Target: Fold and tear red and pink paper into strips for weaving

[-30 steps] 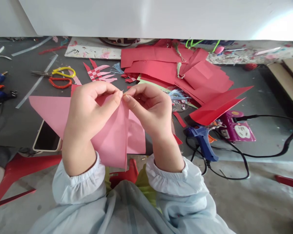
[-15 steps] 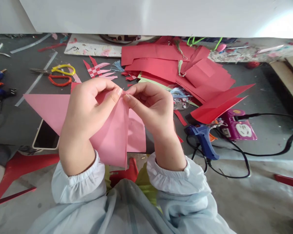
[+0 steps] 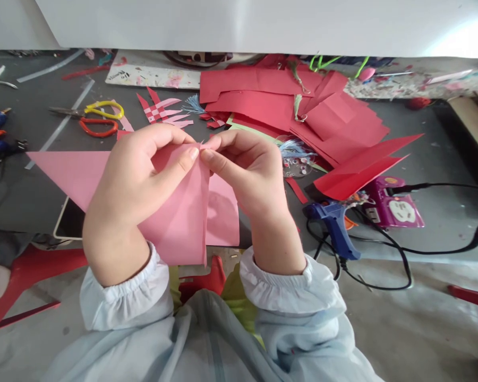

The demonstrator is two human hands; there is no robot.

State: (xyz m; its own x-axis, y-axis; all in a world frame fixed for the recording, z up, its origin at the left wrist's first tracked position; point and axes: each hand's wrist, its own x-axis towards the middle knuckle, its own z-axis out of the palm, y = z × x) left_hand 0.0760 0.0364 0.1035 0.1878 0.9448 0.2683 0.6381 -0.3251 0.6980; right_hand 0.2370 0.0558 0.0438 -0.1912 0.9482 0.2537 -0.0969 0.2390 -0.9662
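A folded sheet of pink paper [image 3: 179, 223] hangs between my hands over the table's front edge. My left hand [image 3: 133, 180] pinches its top edge between thumb and forefinger. Right beside it, my right hand [image 3: 250, 170] pinches the same top corner, with the thumbs almost touching. More pink paper [image 3: 223, 217] lies behind the folded sheet, and a pale pink point sticks out on the left past my wrist. Beyond my fingers lies a woven red-and-pink paper piece [image 3: 157, 111] with loose strips.
Scissors [image 3: 99, 127] with yellow and orange handles lie at the left. Stacked red paper [image 3: 258, 111] covers the back middle. At the right are a blue glue gun [image 3: 336, 228], its looping cable and a purple power socket [image 3: 398, 207]. A phone [image 3: 69, 220] sits by my left wrist.
Both hands keep their pinch on the pink paper. My left wrist has shifted a little left, and the folded sheet's lower edge has risen slightly.
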